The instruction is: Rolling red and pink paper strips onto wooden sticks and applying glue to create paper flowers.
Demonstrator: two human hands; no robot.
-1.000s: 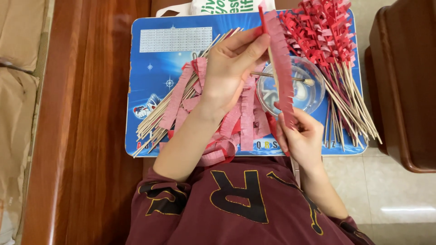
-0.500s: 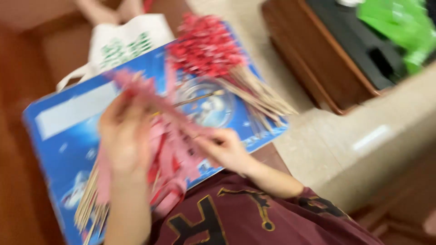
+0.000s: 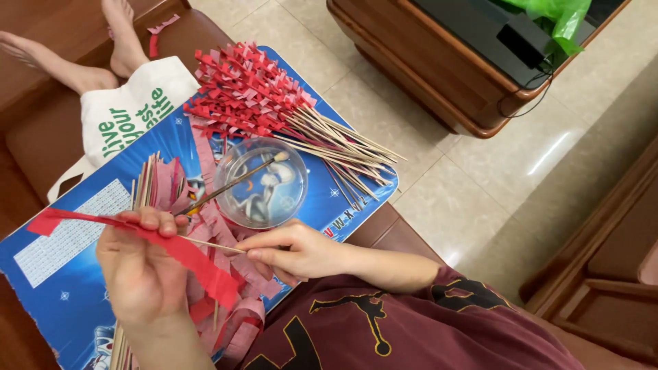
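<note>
Camera swung right since earlier frame; left hand (image 3: 140, 270) pinches red paper strip (image 3: 137, 236), right hand (image 3: 298, 252) fingers clamp bare skewer (image 3: 212, 245) (finished skewers (image 3: 267, 103) heaped; loose strips (image 3: 226, 274) remain).

The left hand (image 3: 140, 274) pinches a red paper strip (image 3: 137, 236) between thumb and fingertips, the strip running out to both sides of the fingers. The right hand (image 3: 295, 250) grips a thin wooden stick (image 3: 209, 244) whose tip reaches the strip just beside the left fingers. Just beyond the right fingers stands a clear bowl (image 3: 260, 181) with a brush (image 3: 233, 185) across it, on a blue board (image 3: 75, 240). Farther past the bowl lies a bundle of sticks with red paper tops (image 3: 253, 92). Pink strips (image 3: 226, 274) lie under both hands.
</note>
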